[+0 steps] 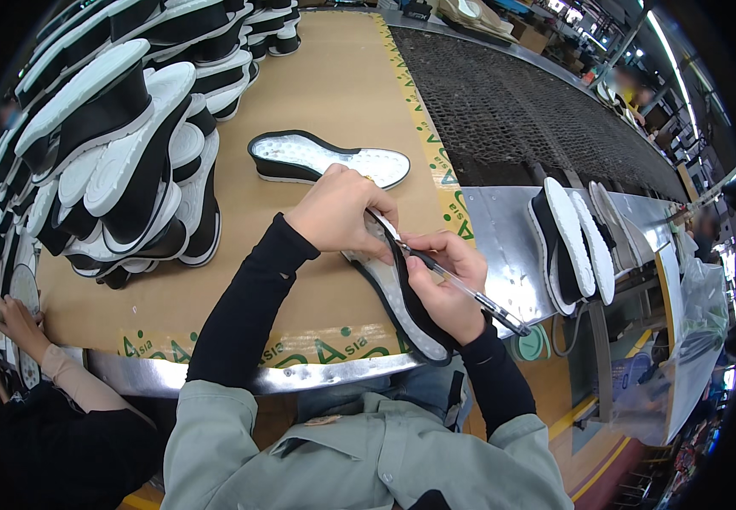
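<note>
Cardboard (325, 81) is covering the surface (159, 374), whose bare metal front edge is curving along the near side. Yellow tape (423, 123) with green print is bordering the cardboard at the right edge and again along the front. Open room is running from the loose sole (325, 157) toward the far edge, between the tall stack of soles (142, 153) on the left side and the tape; another open stretch is lying between the stack and the front edge. Beyond the right edge, a dark mesh belt (538, 102) is stretching away, and a metal panel (500, 225) is continuing nearer the person, with a few upright soles (568, 242) standing on it.

The held sole (393, 302), black-sided with a pale inner face, is slanting near the front right corner of the cardboard, its lower end reaching the front edge (whether it is resting on the metal, I cannot tell). The left hand (342, 212) is bending over its upper end, thumb and fingers nearly closed and pinching the rim. The right hand (451, 297) is curling partly closed around a clear-barrelled pen (474, 293), gripping it near the tip between thumb and fingers; the tip is pointing at the rim just beside the left hand's fingers, though contact is too small to make out. At the near left corner, a co-worker's hand (21, 327) is reaching among more soles.
</note>
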Tool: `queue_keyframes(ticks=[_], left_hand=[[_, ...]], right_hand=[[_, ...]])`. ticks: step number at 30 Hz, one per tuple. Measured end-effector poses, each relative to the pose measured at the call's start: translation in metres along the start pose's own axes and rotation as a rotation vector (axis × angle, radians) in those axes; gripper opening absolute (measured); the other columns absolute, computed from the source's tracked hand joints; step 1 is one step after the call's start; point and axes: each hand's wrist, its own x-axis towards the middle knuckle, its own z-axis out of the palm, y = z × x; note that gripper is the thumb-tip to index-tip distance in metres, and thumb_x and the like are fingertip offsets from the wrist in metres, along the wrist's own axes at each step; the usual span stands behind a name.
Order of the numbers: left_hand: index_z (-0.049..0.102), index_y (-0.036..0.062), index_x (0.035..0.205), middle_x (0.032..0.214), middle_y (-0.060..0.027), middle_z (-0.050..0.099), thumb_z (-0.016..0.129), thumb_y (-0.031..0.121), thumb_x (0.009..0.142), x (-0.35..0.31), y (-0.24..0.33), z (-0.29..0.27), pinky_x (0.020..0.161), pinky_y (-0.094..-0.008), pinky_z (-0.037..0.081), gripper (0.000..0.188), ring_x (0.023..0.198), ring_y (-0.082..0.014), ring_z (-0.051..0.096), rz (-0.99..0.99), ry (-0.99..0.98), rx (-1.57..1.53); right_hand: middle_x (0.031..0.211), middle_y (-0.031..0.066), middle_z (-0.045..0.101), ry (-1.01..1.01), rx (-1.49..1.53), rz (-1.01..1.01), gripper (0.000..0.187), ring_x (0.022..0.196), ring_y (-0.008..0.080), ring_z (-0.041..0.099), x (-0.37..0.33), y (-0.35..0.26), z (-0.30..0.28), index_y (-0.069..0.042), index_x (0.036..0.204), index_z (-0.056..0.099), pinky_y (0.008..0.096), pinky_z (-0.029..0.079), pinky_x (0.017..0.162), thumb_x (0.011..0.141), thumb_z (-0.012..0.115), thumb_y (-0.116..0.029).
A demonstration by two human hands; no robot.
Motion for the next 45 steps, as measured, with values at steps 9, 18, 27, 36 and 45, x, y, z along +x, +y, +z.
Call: queue_keyframes(ticks=[9, 18, 27, 36, 45], left_hand=[[0.071, 0.0122, 0.069, 0.056, -0.0062, 0.060, 0.087, 0.030, 0.051, 0.0005, -0.0026, 0.0037, 0.060, -0.0329, 0.043, 0.030, 0.055, -0.0251, 0.059, 0.019, 0.023, 0.050], [0.070, 0.0152, 0.071, 0.059, -0.0023, 0.063, 0.087, 0.039, 0.053, 0.0023, -0.0001, 0.0020, 0.078, -0.0347, 0.036, 0.034, 0.062, -0.0229, 0.060, -0.056, -0.066, 0.074], [0.069, 0.0159, 0.069, 0.057, -0.0012, 0.060, 0.087, 0.035, 0.053, -0.0001, 0.0006, 0.0028, 0.077, -0.0344, 0.036, 0.031, 0.060, -0.0220, 0.057, -0.030, -0.038, 0.076], [0.068, 0.0164, 0.071, 0.060, -0.0004, 0.061, 0.087, 0.036, 0.054, -0.0010, 0.0008, 0.0025, 0.082, -0.0344, 0.034, 0.032, 0.064, -0.0211, 0.057, -0.042, -0.048, 0.076], [0.071, 0.0155, 0.075, 0.062, -0.0011, 0.063, 0.087, 0.040, 0.055, -0.0004, 0.0046, 0.0009, 0.087, -0.0364, 0.035, 0.035, 0.066, -0.0215, 0.060, -0.072, -0.078, 0.104]], right_hand=[[0.084, 0.0174, 0.068, 0.017, -0.228, -0.160, 0.017, 0.076, 0.0277, 0.070, 0.0015, 0.0052, 0.0039, 0.003, 0.085, 0.063, 0.0321, 0.055, 0.068, 0.069, 0.066, 0.004], [0.085, 0.0183, 0.068, -0.003, -0.211, -0.138, 0.015, 0.085, 0.0265, 0.071, -0.0029, 0.0065, 0.0011, 0.005, 0.084, 0.058, 0.0305, 0.055, 0.073, 0.071, 0.062, 0.009], [0.085, 0.0171, 0.069, 0.062, -0.105, -0.156, 0.013, 0.076, 0.0288, 0.069, -0.0041, 0.0097, 0.0046, 0.002, 0.083, 0.062, 0.0332, 0.054, 0.068, 0.071, 0.065, 0.004], [0.088, 0.0177, 0.070, 0.062, -0.128, -0.205, 0.014, 0.080, 0.0266, 0.071, -0.0027, 0.0063, 0.0014, 0.002, 0.083, 0.063, 0.0318, 0.055, 0.072, 0.070, 0.066, 0.004], [0.088, 0.0175, 0.070, 0.058, -0.137, -0.142, 0.013, 0.079, 0.0278, 0.070, -0.0032, 0.0080, 0.0034, 0.002, 0.082, 0.062, 0.0323, 0.054, 0.070, 0.070, 0.066, 0.003]])
